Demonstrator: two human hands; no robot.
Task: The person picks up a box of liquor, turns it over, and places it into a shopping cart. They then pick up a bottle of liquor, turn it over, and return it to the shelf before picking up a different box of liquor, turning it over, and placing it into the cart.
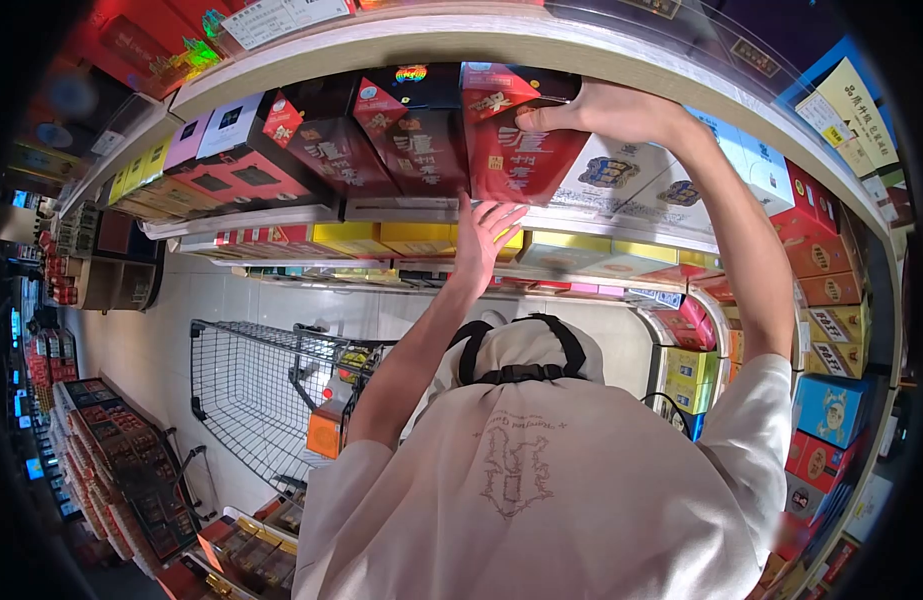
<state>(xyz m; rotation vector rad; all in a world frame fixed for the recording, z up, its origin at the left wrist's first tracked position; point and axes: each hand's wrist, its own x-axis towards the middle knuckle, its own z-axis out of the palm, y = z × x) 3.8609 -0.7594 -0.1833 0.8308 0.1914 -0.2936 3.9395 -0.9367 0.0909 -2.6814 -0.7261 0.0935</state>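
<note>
A red liquor gift box [518,140] with silver Chinese lettering juts forward from the shelf row. My right hand [603,110] reaches over its top right corner, thumb pressed on the front and the other fingers hidden behind. Below the box, my left hand [486,238] is open with the palm turned up and fingers spread, fingertips right at its bottom edge. Dark red boxes of the same design [419,145] stand to the left. On the right are white boxes with a blue emblem [609,172].
The wooden shelf board above [401,48] curves close over the boxes. A wire shopping cart [251,385] stands on the pale floor at my left. Stacked boxes [829,410] line the shelves to the right, and a display of packaged goods [131,470] is at lower left.
</note>
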